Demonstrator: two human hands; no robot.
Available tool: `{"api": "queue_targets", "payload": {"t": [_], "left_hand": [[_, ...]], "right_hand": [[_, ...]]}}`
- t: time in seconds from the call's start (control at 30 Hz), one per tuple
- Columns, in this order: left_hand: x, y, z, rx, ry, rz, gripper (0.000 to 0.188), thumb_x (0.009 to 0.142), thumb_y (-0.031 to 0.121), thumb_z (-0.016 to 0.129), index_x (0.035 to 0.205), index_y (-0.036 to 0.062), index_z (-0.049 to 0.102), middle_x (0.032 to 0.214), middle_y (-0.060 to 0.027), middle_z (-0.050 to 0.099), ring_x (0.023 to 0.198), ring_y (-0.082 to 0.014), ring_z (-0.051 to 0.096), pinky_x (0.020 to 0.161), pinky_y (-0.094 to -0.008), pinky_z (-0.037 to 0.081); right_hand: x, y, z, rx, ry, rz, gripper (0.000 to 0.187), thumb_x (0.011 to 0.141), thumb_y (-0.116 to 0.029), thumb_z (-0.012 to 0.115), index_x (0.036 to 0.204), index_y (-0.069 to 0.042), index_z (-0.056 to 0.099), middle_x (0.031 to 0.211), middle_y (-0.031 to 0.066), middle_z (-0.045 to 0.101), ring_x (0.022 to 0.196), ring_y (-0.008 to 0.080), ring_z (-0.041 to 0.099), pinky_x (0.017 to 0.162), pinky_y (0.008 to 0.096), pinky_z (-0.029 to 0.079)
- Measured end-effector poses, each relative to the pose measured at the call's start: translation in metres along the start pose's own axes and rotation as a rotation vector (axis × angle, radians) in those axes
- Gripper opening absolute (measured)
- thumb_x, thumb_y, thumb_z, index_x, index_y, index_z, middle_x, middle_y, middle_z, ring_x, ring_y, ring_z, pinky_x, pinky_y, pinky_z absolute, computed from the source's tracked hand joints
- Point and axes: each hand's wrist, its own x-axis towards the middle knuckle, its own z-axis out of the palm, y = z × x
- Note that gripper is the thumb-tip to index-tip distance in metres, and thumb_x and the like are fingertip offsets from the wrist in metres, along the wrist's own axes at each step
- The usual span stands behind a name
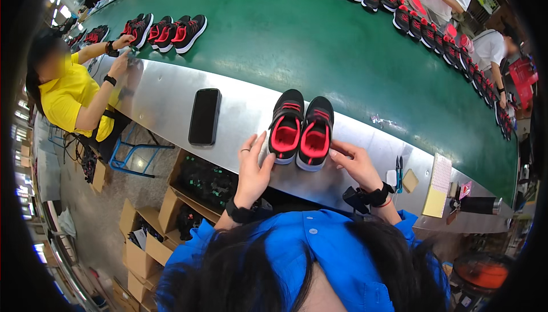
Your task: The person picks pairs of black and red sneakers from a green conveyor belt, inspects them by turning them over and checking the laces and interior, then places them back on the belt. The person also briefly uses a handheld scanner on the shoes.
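Observation:
In front of me a pair of black sneakers stands side by side on a metal ledge, toes pointing away and heels toward me. Both the left sneaker and the right sneaker have red linings, red laces and pale soles. My left hand is beside the left sneaker's heel, fingers apart and thumb close to it. On the other side my right hand has its fingertips at the right sneaker's heel; whether they touch it I cannot tell. Neither hand grips anything.
A black smartphone lies left on the metal ledge. Snips, a notepad and a black cylinder lie right. Sneakers line the green belt. A co-worker in yellow sits left; cardboard boxes stand below.

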Motion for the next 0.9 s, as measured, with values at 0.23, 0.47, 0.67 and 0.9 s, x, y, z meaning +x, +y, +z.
{"api": "queue_targets", "payload": {"t": [0.23, 0.47, 0.67, 0.9], "left_hand": [[-0.013, 0.049, 0.025, 0.627, -0.186, 0.423, 0.047, 0.075, 0.025, 0.072, 0.122, 0.0289, 0.065, 0.122, -0.0171, 0.055, 0.126, -0.0339, 0.043, 0.105, -0.0572, 0.018], [0.023, 0.059, 0.03, 0.72, -0.221, 0.431, 0.051, 0.057, 0.04, 0.088, 0.095, 0.0164, 0.064, 0.111, -0.0081, 0.059, 0.122, -0.0279, 0.047, 0.105, -0.0582, 0.016], [0.106, 0.071, -0.064, 0.648, -0.166, 0.446, 0.051, 0.052, 0.039, 0.091, 0.09, 0.0179, 0.064, 0.105, 0.0018, 0.062, 0.115, -0.0216, 0.051, 0.104, -0.0518, 0.019], [0.224, 0.036, -0.122, 0.99, 0.386, 0.362, 0.076, 0.058, 0.023, 0.09, 0.126, 0.0252, 0.055, 0.148, -0.0117, 0.041, 0.144, -0.0342, 0.025, 0.107, -0.062, 0.015]], "right_hand": [[-0.008, 0.029, -0.007, -0.252, 0.121, -0.145, 0.036, 0.089, -0.023, 0.069, 0.118, -0.001, 0.065, 0.119, 0.0162, 0.063, 0.098, 0.0273, 0.066, 0.087, 0.0353, 0.053], [0.003, 0.03, -0.001, -0.314, 0.166, -0.272, 0.028, 0.085, -0.019, 0.071, 0.108, -0.003, 0.066, 0.108, 0.0153, 0.064, 0.091, 0.0295, 0.065, 0.079, 0.0363, 0.054], [0.003, 0.041, -0.006, -0.222, 0.173, -0.194, 0.027, 0.087, -0.019, 0.07, 0.108, -0.003, 0.067, 0.119, 0.0151, 0.061, 0.091, 0.0246, 0.065, 0.077, 0.033, 0.055], [0.012, 0.026, 0.004, -0.364, 0.113, -0.251, 0.026, 0.087, -0.021, 0.069, 0.108, -0.005, 0.067, 0.119, 0.014, 0.061, 0.087, 0.0225, 0.065, 0.076, 0.0326, 0.054]]}}
